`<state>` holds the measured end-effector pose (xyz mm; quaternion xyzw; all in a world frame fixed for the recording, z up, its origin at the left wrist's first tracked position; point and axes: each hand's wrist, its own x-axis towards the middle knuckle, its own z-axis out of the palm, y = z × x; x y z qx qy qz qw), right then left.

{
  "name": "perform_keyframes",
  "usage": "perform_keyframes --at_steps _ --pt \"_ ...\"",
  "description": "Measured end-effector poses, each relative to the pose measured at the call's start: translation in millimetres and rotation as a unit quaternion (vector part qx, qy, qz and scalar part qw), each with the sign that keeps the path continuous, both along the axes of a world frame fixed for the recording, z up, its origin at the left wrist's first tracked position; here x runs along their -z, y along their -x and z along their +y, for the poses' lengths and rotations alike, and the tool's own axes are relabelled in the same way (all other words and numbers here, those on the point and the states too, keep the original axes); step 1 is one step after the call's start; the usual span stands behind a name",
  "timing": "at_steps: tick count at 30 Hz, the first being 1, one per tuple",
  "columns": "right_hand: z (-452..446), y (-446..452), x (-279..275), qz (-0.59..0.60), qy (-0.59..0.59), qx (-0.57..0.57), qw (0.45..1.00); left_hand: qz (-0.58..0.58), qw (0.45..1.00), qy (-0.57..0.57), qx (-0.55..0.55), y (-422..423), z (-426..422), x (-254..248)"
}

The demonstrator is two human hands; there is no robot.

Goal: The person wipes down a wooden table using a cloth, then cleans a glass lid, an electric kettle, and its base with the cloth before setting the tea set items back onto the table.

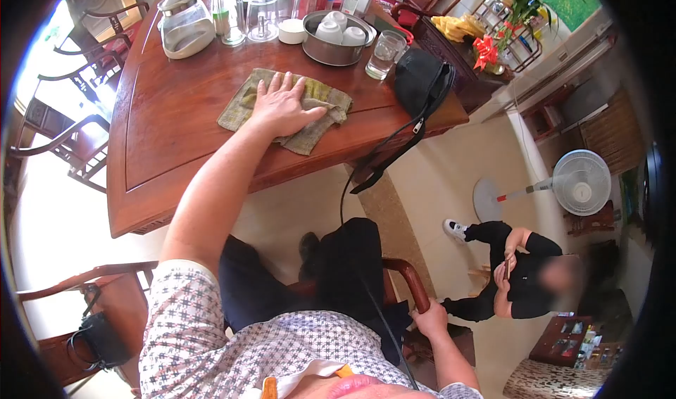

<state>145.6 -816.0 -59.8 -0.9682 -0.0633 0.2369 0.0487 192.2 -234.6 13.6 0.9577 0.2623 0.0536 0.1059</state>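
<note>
My left hand (283, 109) lies flat on a folded, greenish-brown cloth (236, 110) on the wooden table (169, 146). Its fingers are spread, with the thumb out to the right, and they do not grip the cloth. Down at the right, my right hand (429, 321) is wrapped round the end of the wooden chair armrest (410, 284). Beyond the cloth stand a metal basin (331, 53) with several white cups in it and a drinking glass (385, 54). A black bag (421, 82) with a hanging strap rests at the table's right end.
A glass jug (185, 29) and several upturned glasses (263, 19) line the far side. A thin black cable (343, 200) runs from the table edge toward me. At right are a standing fan (581, 182) and a seated person (524, 276). A wooden chair (116, 300) holds a black handbag (102, 339).
</note>
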Motion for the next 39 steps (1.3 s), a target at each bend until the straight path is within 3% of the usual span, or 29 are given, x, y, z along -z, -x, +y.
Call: perform_keyframes --at_steps 5,8,19,21,23,24,25,27,30,32,35,38,39 --pt "-4.0 6.7 10.7 -0.070 -0.008 -0.007 0.998 0.009 0.999 -0.050 0.006 72.5 17.2 -2.9" --pt "2.4 6.2 0.2 -0.015 0.017 0.005 1.000 0.009 0.998 -0.052 -0.030 115.1 19.4 -3.6" --pt "-15.4 -2.4 8.7 0.004 -0.007 -0.043 0.999 0.012 0.993 -0.024 -0.112 191.1 -47.0 -7.1" --pt "-16.1 -8.6 5.2 0.022 -0.006 -0.064 0.998 -0.011 0.995 0.026 -0.095 200.1 -47.3 -20.1" --pt "-4.8 -28.8 -10.7 0.099 0.091 -0.164 0.977 -0.042 0.991 0.106 -0.073 210.8 -31.3 -32.0" --pt "6.5 -39.0 -23.1 0.139 0.139 -0.214 0.957 -0.123 0.973 0.166 -0.101 214.1 -23.0 -34.7" --pt "28.8 -45.7 -44.1 0.170 0.110 -0.243 0.949 -0.151 0.976 0.108 -0.117 216.6 -10.3 -31.5" --pt "66.7 -58.7 -59.4 0.071 -0.011 -0.339 0.938 -0.158 0.979 -0.056 -0.120 215.8 30.6 -17.2" --pt "149.2 -76.4 -82.4 -0.083 -0.203 -0.475 0.852 -0.145 0.963 0.012 -0.229 209.5 63.5 -3.9" --pt "217.9 -83.4 -98.0 -0.136 -0.259 -0.530 0.796 -0.142 0.965 -0.015 -0.220 213.0 73.0 15.3" --pt "318.7 -84.0 -107.5 -0.182 -0.370 -0.488 0.769 -0.132 0.966 -0.022 -0.220 210.8 70.1 10.0" --pt "406.8 -90.0 -95.2 -0.174 -0.390 -0.414 0.804 -0.128 0.964 -0.020 -0.230 209.6 72.5 14.1" --pt "432.6 -91.5 -84.4 -0.220 -0.387 -0.415 0.794 -0.125 0.964 -0.026 -0.233 209.7 76.3 19.5"
